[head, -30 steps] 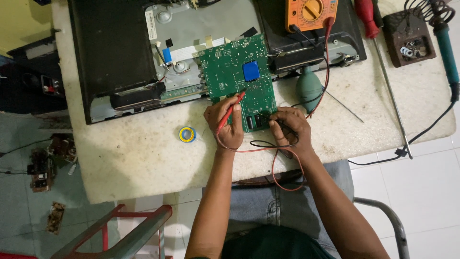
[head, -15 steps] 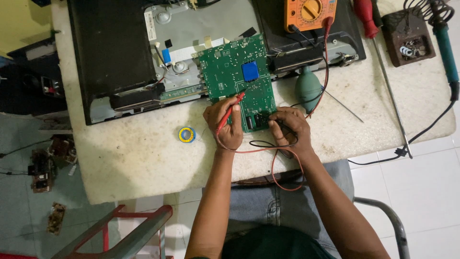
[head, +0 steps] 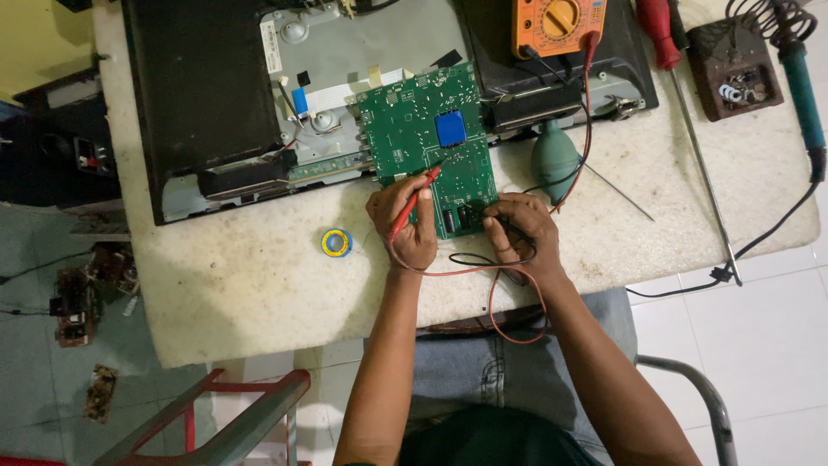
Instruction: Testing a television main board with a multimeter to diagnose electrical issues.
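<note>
A green circuit board (head: 429,147) lies just above the middle of the frame, its upper part resting on the opened back of a black television (head: 198,95) and its lower edge reaching down onto the pale, stained desk (head: 241,285). The left hand (head: 404,220) is closed around a red test probe (head: 414,200), whose tip points up and to the right onto the board below a blue square part (head: 450,128). The right hand (head: 520,233) sits just right of the board's lower corner, fingers pinched around a black probe (head: 503,223) that is mostly hidden beneath them. Red and black leads loop below both hands and run up to an orange meter (head: 556,24) at the top of the frame. A small blue and yellow roll (head: 336,242) lies on the desk left of the left hand. A teal rubber bulb (head: 554,160) rests right of the board. At the upper right lie a red-handled screwdriver (head: 668,52) and a teal-handled soldering iron (head: 802,86).
</note>
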